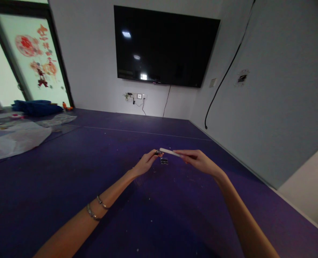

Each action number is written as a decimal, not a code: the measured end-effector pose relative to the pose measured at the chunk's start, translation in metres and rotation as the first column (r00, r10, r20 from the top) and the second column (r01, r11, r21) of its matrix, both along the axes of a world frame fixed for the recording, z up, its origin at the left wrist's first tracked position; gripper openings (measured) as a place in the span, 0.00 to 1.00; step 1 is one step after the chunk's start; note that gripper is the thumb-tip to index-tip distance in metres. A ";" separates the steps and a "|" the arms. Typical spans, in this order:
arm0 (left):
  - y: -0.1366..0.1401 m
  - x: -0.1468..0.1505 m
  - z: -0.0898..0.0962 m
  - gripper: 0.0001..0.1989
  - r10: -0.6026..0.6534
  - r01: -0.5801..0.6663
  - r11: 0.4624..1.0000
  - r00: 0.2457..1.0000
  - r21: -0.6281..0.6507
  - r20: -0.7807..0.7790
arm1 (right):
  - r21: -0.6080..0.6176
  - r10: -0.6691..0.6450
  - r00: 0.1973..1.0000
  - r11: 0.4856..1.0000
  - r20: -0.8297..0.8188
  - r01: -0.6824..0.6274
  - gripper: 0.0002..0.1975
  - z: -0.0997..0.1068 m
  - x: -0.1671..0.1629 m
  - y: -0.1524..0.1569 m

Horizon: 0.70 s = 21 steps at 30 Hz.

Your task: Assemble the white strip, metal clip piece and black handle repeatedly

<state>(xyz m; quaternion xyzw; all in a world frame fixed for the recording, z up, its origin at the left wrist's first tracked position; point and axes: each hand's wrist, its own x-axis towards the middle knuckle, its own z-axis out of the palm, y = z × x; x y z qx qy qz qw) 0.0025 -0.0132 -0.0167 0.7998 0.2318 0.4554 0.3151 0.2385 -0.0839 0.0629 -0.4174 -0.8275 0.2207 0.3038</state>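
Observation:
My left hand (145,163) is closed on a small dark part (157,153), too small to name, held just above the purple surface (107,200). A slim white stick-like tool (169,152) is pinched in my right hand (199,160). Its rounded far end reaches the part in my left hand; whether the two touch, I cannot tell. Just below lies a small dark rectangular piece (164,161) with light markings, like a circuit board. Two bracelets (93,213) circle my left wrist.
Plastic sheeting (19,139) and dark blue cloth (36,107) lie at the far left, beside a small orange object (66,106). A television (164,46) hangs on the back wall above sockets (139,96). At right a black cable (224,75) dangles down the wall.

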 end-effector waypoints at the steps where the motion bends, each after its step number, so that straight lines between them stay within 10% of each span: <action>1: 0.001 0.000 0.000 0.13 -0.003 0.003 1.000 1.000 0.007 0.002 | -0.014 0.021 1.000 1.000 0.023 -0.021 0.18 0.000 0.001 0.000; 21: 0.005 0.000 -0.009 0.15 -0.017 0.017 0.999 1.000 -0.040 -0.006 | -0.100 0.099 0.991 0.991 0.088 -0.090 0.18 -0.007 0.009 0.008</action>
